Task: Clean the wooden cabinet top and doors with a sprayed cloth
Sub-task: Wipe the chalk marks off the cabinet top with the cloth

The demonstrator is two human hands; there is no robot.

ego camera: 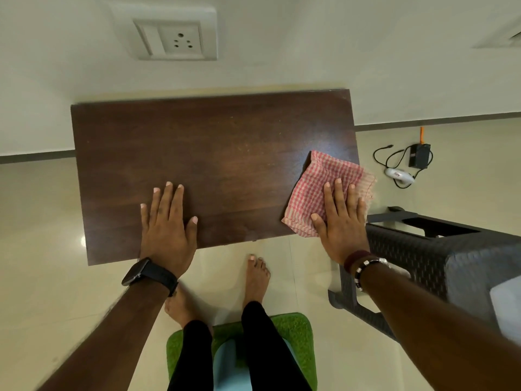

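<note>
- Head view: the cabinet doors are hidden below the dark wooden cabinet top (pixel 214 165); a grey woven stool (pixel 423 255) runs off the right edge.
- The red checked cloth (pixel 324 187) lies at the top's right end, one corner hanging over the edge.
- The right hand (pixel 342 221) presses flat on it, fingers (pixel 337 193) spread, gripping nothing.
- The left hand (pixel 167 221) lies flat on the bare wood near the front edge, fingers straight and slightly apart.

Dark brown rectangular wooden cabinet top (pixel 214 153), red-and-white checked cloth (pixel 324 190) lay under the flat right hand (pixel 342 224), left hand (pixel 166 230) pressed flat well apart.
</note>
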